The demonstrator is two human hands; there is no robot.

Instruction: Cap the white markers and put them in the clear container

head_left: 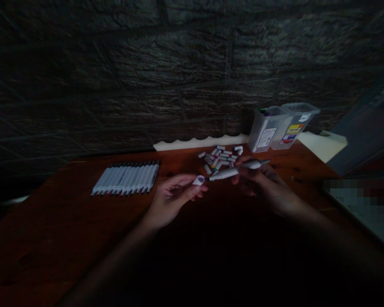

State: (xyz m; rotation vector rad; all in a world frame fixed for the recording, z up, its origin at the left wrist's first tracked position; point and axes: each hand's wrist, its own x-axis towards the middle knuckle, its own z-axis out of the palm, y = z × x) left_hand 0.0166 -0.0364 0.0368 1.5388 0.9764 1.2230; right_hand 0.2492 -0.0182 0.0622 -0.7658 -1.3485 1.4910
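Note:
Between its thumb and fingers my left hand (pixel 173 196) pinches a white marker cap (pixel 199 181), its open end facing up and toward the other hand. My right hand (pixel 262 183) is closed around a white double-ended marker (pixel 228 172), tilted with its right end higher. The marker's dark left tip lies close by the cap; whether they touch I cannot tell. Several loose caps (pixel 224 157) with coloured ends lie in a heap behind the hands. To the left, a row of uncapped white markers (pixel 124 178) lies side by side on the wooden table (pixel 57 221).
Two clear plastic containers (pixel 283 128) with labels stand at the back right, one with a few coloured ends showing. A pale wavy-edged strip (pixel 198 142) runs along the dark stone wall (pixel 179 76). A pale sheet-like object (pixel 326 147) lies at the right table edge.

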